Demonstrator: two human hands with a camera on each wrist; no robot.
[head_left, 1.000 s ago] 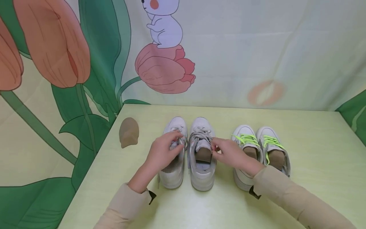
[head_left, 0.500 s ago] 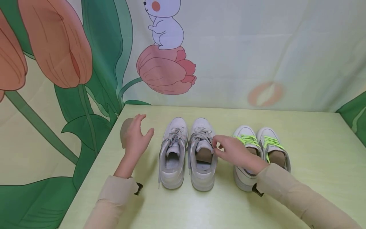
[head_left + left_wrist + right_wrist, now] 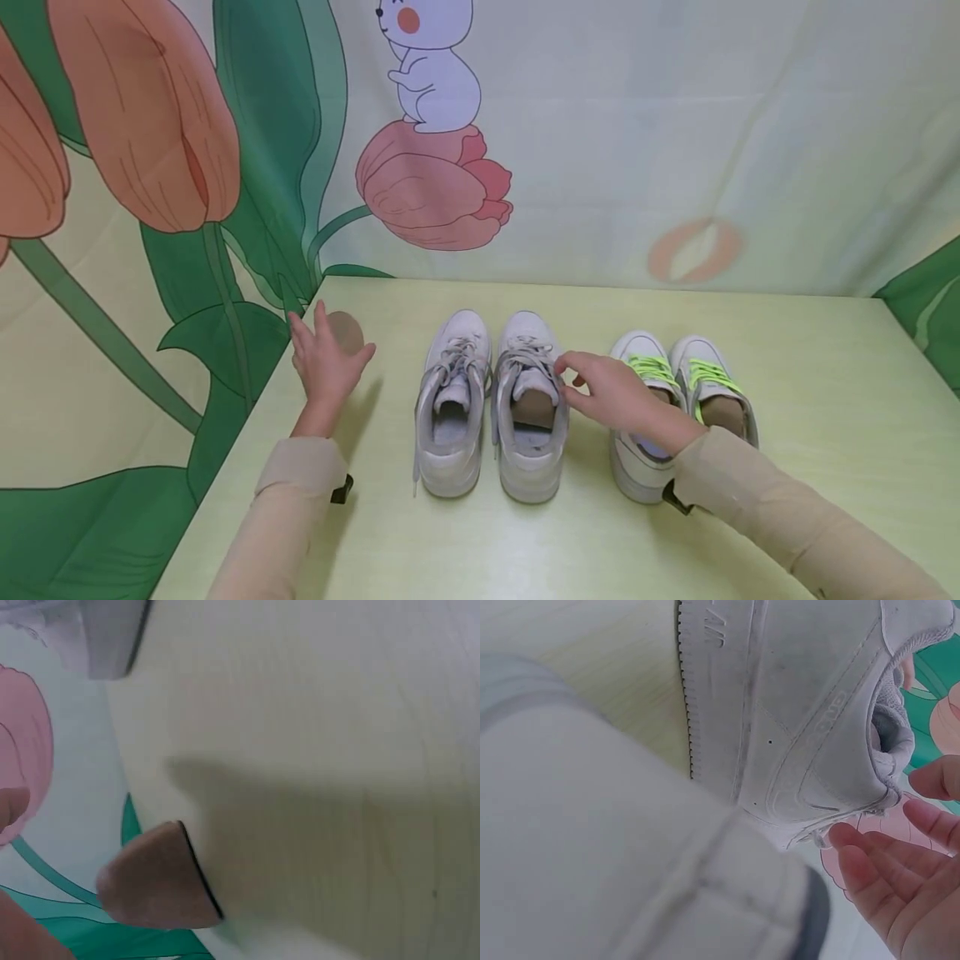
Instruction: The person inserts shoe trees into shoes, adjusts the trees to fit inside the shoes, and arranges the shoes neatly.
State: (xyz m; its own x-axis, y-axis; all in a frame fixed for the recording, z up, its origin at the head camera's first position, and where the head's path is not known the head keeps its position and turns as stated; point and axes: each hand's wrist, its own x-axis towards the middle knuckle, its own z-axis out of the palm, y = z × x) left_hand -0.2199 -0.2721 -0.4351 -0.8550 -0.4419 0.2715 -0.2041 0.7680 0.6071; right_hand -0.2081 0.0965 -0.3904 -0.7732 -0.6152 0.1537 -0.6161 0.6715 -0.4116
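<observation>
In the head view, my left hand (image 3: pixel 324 367) is spread above a brown rounded shoe insert (image 3: pixel 347 332) at the table's left. The left wrist view shows the insert (image 3: pixel 161 881) on the pale surface, the fingers (image 3: pixel 26 930) apart from it. My right hand (image 3: pixel 611 396) is at the outer side of the right white sneaker (image 3: pixel 531 467) with grey laces; its fingers are loosely bent, fingertips by the lace edge, thumb apart. Another brown insert (image 3: pixel 534 408) sits inside that sneaker. The left white sneaker (image 3: pixel 452 475) beside it shows a dark hollow under its tongue.
To the right stand two white sneakers (image 3: pixel 705 350) with neon green laces, brown inserts (image 3: pixel 723 415) inside; my right forearm crosses over them. A flower-printed cloth (image 3: pixel 585 167) hangs behind the table (image 3: pixel 480 550). A loose lace hangs beside the left grey-laced sneaker.
My left hand has left the left grey-laced sneaker and moved left to the brown insert, fingers spreading. The right hand has stayed at the right sneaker, almost unmoved.
</observation>
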